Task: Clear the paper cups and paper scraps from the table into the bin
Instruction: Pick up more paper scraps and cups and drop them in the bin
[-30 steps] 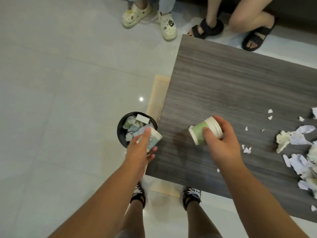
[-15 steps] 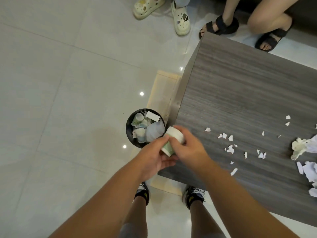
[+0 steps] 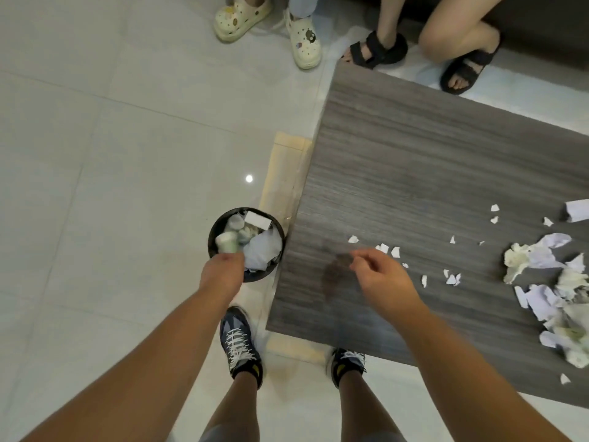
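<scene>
My left hand (image 3: 223, 274) hangs over the near rim of the black round bin (image 3: 211, 232) on the floor, fingers turned down and hidden. A pale green and white paper cup (image 3: 227, 242) shows just past its knuckles inside the bin; whether the hand grips it I cannot tell. The bin also holds other cups and white paper. My right hand (image 3: 381, 275) hovers over the grey wood-grain table (image 3: 414, 148) with loosely spread fingers, holding nothing. Small white paper scraps (image 3: 395, 252) lie just beyond it. A pile of crumpled paper (image 3: 541, 256) covers the table's right side.
The bin stands against the table's left edge, beside a beige table base (image 3: 283, 173). My two dark sneakers (image 3: 240, 349) stand at the near corner. Two other people's feet, in cream clogs (image 3: 302, 39) and black sandals (image 3: 376, 51), are at the far side.
The green cup went from my right hand to my left at the table corner. My left hand then moved over the bin, and my right hand drew back over the table, with nothing in it.
</scene>
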The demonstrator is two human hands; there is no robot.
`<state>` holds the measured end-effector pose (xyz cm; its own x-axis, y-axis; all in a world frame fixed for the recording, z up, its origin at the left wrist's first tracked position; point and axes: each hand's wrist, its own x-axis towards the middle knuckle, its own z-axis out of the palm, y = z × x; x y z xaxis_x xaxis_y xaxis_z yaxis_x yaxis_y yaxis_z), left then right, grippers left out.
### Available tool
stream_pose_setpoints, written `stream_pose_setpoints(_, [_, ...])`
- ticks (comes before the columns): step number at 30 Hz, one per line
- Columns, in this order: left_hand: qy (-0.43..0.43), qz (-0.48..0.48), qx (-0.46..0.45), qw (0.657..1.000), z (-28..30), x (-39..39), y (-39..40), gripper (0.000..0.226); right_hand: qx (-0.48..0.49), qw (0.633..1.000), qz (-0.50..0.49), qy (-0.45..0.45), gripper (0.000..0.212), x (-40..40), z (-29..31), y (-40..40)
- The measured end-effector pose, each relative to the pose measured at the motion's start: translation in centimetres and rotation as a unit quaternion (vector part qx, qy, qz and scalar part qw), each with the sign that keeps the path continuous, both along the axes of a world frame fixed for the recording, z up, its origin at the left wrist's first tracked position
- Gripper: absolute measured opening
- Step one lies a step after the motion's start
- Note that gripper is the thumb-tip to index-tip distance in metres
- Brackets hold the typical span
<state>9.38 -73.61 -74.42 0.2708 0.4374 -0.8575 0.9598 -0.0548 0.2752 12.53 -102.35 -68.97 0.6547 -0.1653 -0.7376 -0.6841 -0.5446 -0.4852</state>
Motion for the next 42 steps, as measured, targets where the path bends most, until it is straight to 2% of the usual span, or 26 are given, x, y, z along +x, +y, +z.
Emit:
stream_pose_setpoints(2, [-0.08, -0.108, 0.075, 0.988, 1.1, -0.2, -2.7, 0.025, -0.014, 1.0, -0.014, 0.006, 0.016, 0.0, 0.6, -2.7])
stream_pose_setpoints(4, [-0.125, -0.179, 0.088, 0.972, 2.2, -0.6, -6.0, 0.023, -0.033, 0.999, -0.027, 0.004, 0.015, -0.2, 1.1, -5.9])
stream_pose_setpoints(8, [-0.122, -0.311, 0.039, 0.942, 2.4, -1.3, -12.7, 0.017, -0.072, 0.994, -0.085, -0.024, 0.019, -0.5, 2.5, -14.5])
stream_pose_setpoints(12, [-0.08, -0.396, 0.013, 0.915, 1.8, -0.9, -18.7, 0.011, -0.213, 0.957, -0.177, -0.084, 0.028, -0.4, 4.9, -26.0])
stream_pose_setpoints(14, [-0.066, -0.417, -0.001, 0.907, 1.6, -0.6, -21.5, 0.004, -0.295, 0.923, -0.225, -0.106, 0.041, -0.8, 5.6, -32.0])
stream_pose_setpoints(15, [-0.061, -0.422, -0.007, 0.905, 1.5, -0.4, -22.7, 0.007, -0.338, 0.905, -0.239, -0.094, 0.05, -1.0, 5.7, -34.5])
stream_pose_setpoints(17, [-0.056, -0.421, -0.009, 0.905, 1.3, -0.3, -25.0, 0.013, -0.39, 0.883, -0.261, -0.02, 0.075, -1.5, 5.0, -38.9])
stream_pose_setpoints(20, [-0.039, -0.414, -0.002, 0.909, 1.2, 0.1, -27.1, 0.018, -0.345, 0.889, -0.291, 0.08, 0.118, -0.7, 2.8, -42.4])
stream_pose_setpoints(23, [-0.008, -0.418, 0.02, 0.908, 1.1, 0.3, -28.0, 0.018, -0.293, 0.889, -0.322, 0.141, 0.129, 0.6, 0.4, -43.8])
stream_pose_setpoints(25, [-0.004, -0.414, 0.023, 0.91, 1.2, 0.4, -28.2, 0.018, -0.252, 0.892, -0.333, 0.175, 0.126, 1.0, -0.9, -43.9])
stream_pose_setpoints(27, [-0.005, -0.407, 0.023, 0.913, 1.0, 0.6, -28.2, 0.016, -0.234, 0.894, -0.341, 0.17, 0.114, 1.0, -1.7, -43.7])
stream_pose_setpoints(33, [0.005, -0.389, 0.016, 0.921, 0.9, 1.1, -28.1, 0.008, -0.223, 0.904, -0.364, 0.024, 0.073, 0.3, -0.2, -43.7])
stream_pose_setpoints(37, [0.015, -0.359, 0.002, 0.933, 1.1, 1.4, -28.1, 0.005, -0.196, 0.892, -0.392, -0.111, 0.065, -0.3, 2.9, -43.0])
stream_pose_setpoints(39, [0.024, -0.349, 0.002, 0.937, 1.5, 1.7, -28.1, 0.012, -0.181, 0.875, -0.422, -0.152, 0.063, -0.6, 4.8, -42.0])
stream_pose_setpoints(42, [0.047, -0.399, 0.018, 0.916, 2.9, 2.8, -28.5, 0.033, -0.13, 0.847, -0.48, -0.189, 0.059, -0.6, 7.3, -39.3])
